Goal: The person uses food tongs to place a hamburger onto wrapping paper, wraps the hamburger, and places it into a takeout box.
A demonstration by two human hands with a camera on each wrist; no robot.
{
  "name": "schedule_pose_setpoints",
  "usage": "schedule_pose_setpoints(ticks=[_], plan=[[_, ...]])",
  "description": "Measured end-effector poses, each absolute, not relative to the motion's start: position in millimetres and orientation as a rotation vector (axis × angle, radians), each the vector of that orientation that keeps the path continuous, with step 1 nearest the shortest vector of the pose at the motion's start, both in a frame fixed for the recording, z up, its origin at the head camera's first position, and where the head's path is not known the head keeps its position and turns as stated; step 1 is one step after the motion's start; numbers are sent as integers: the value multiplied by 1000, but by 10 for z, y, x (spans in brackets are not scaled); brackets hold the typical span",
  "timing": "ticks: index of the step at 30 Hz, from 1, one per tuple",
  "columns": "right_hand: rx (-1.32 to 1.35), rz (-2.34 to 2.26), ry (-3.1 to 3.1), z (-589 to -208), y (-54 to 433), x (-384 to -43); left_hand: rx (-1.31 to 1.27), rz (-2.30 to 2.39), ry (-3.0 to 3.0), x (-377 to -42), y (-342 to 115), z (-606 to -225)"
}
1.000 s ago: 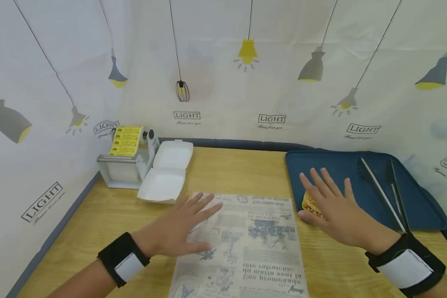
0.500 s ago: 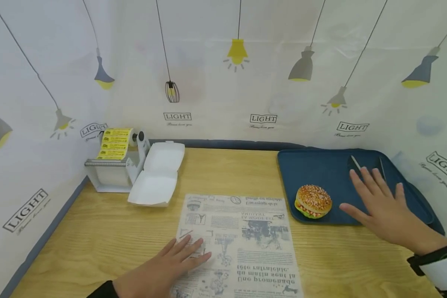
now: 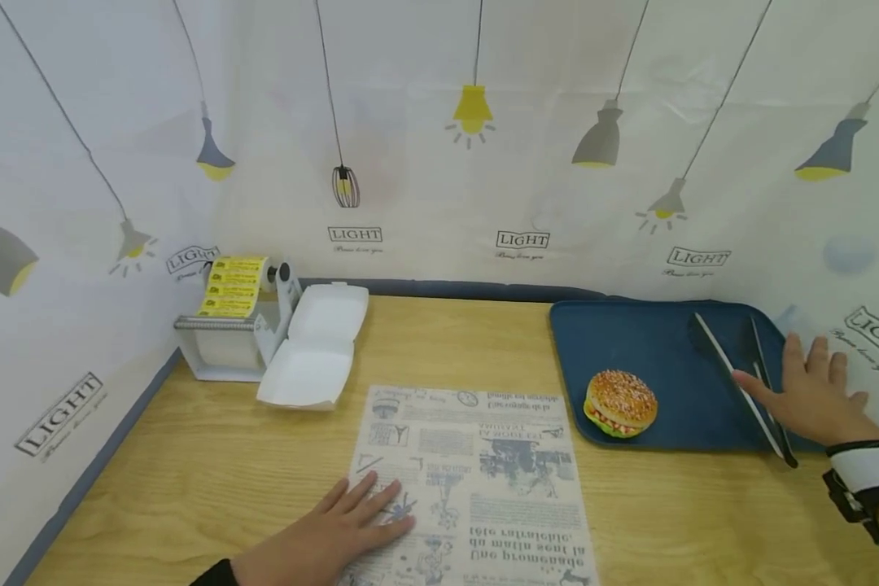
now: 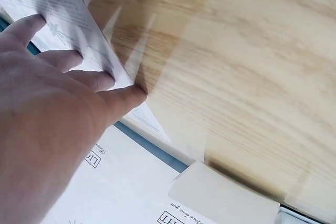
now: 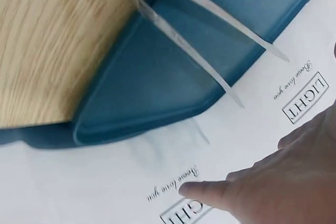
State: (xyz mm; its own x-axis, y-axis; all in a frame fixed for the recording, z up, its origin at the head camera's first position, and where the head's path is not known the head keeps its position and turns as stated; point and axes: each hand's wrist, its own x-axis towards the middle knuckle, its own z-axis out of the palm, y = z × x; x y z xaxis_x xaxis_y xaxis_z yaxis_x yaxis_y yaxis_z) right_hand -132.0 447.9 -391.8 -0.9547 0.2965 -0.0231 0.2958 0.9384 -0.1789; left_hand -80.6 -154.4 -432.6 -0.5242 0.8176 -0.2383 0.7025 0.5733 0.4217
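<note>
My left hand lies with spread fingers over the left side of a sheet of newsprint-patterned wrapping paper. In the left wrist view, the fingertips are at the paper's edge. My right hand, fingers extended and holding nothing, is over the right end of a blue tray, beside metal tongs. These tongs lie across the tray with their bend at its front edge. A sesame-bun burger sits at the tray's front left.
At the back left stands a label dispenser with a roll of yellow labels. An opened white clamshell box leans beside it. Lamp-printed white sheeting encloses the wooden table at the back and sides.
My right hand has moved right, from over the burger to past the tongs, uncovering both. My left hand has come down and nearer onto the paper's left side.
</note>
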Motion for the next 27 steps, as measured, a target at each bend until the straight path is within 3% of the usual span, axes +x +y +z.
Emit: schedule_pose_setpoints(ticks=[27], plan=[[-455,541,-3029,-4530,4500,-1402,1190,374,2373,-816,-1544,-4376]])
